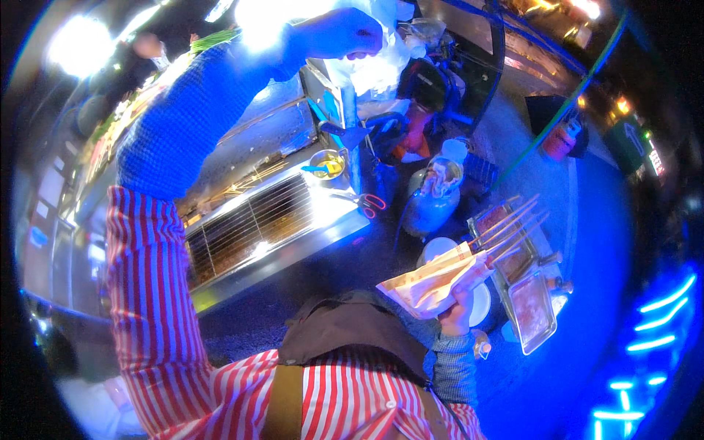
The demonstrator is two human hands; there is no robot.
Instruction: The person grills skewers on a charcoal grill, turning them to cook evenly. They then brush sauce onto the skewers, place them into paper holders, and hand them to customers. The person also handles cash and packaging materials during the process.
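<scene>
My left hand (357, 36) reaches far forward at the top of the view, its fingers curled beside bright white plastic bags (379, 69); glare hides whether it grips anything. On the right, my right hand (459, 313) holds a printed paper bag (434, 280) low down. Several wooden skewers (509, 225) stick out of its open end, pointing away from me. Below and between the hands lies a grill with a wire grate (253, 231). Scissors with red and black handles (371, 204) rest at its right end, near a metal cup (330, 165) with yellow contents and a blue-handled utensil.
A scraper (346, 135) lies beyond the cup. Metal trays (533, 313) with reddish contents stand at the right, beyond the paper bag. A large rounded container (432, 209) stands right of the grill. More skewers (247, 184) lie along the grill's far edge. Green stalks (214, 39) show at upper left.
</scene>
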